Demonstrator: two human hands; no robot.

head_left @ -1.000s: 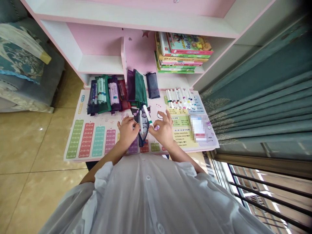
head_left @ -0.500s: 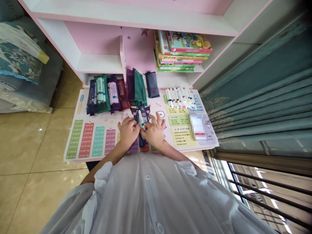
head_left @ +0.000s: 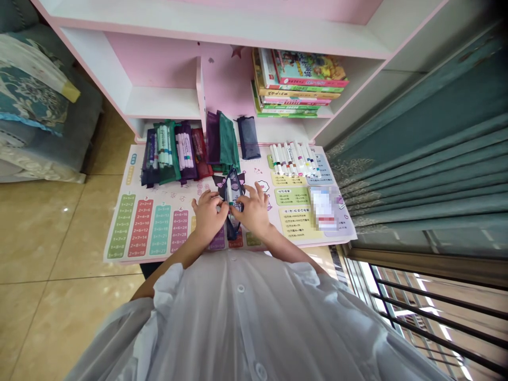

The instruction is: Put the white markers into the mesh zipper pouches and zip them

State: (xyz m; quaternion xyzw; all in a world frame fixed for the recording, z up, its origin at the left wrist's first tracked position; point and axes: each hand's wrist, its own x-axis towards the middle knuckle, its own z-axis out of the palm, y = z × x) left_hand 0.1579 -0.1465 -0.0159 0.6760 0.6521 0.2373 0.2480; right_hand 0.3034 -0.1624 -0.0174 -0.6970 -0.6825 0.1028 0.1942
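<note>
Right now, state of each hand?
Left hand: closed, holding the left side of the navy pouch.
Right hand: at the pouch's opening, beside a white marker; whether it grips either cannot be told.

- Left forearm [head_left: 177,265] slanting up from the lower left, and the left hand [head_left: 209,212] sits palm-down, thumb [head_left: 223,210] and index finger drawn into a pinch!
- Right forearm [head_left: 292,255] slants up from the opposite side, a near mirror image.
- Right hand [head_left: 253,212] pinching too, outer fingers [head_left: 260,191] spread, the two thumbs close together, right in front of the torso [head_left: 214,317]!
</note>
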